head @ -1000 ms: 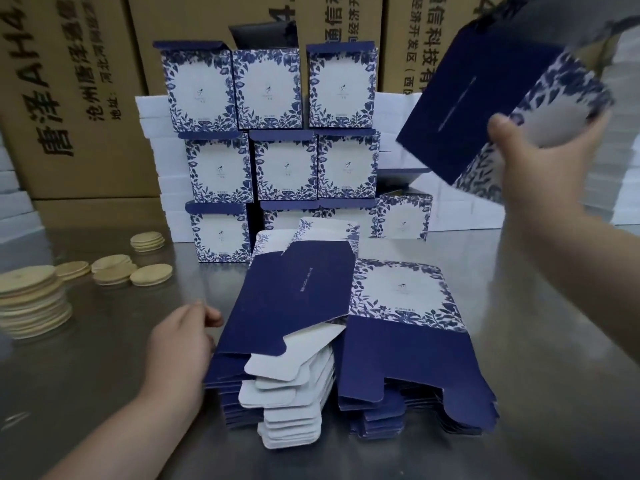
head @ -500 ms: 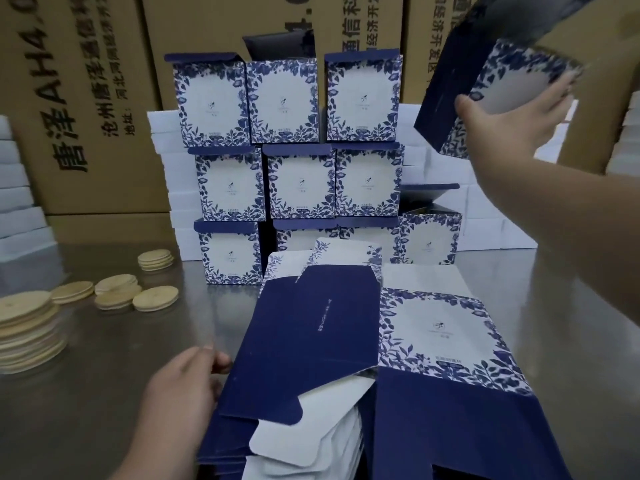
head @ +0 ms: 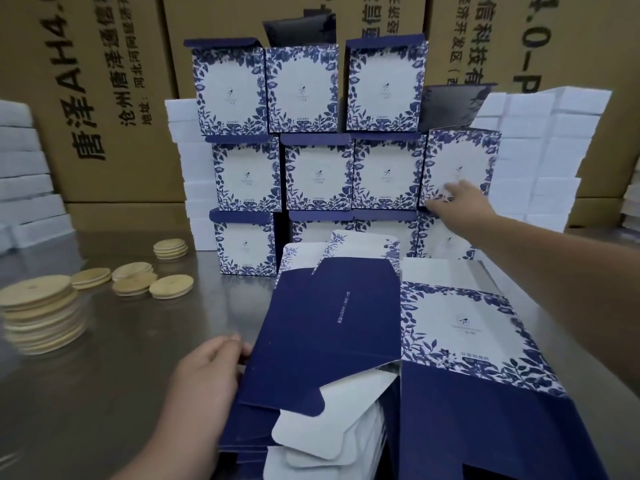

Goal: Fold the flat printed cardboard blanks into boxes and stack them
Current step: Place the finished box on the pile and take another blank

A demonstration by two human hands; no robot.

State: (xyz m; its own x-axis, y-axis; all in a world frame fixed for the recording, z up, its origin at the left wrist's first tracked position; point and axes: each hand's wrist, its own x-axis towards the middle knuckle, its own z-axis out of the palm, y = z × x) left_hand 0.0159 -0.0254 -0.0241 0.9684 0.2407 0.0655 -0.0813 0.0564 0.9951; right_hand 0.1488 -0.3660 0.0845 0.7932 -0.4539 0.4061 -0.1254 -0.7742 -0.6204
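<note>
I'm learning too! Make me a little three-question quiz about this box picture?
1. True or false: the right hand touches a folded box on the stack's right end.
2. What is the left hand touching? A) wooden discs B) the pile of flat blanks C) a white carton
3. How many folded boxes sit in the top row?

Key: 1 true. 2 B. 3 three.
</note>
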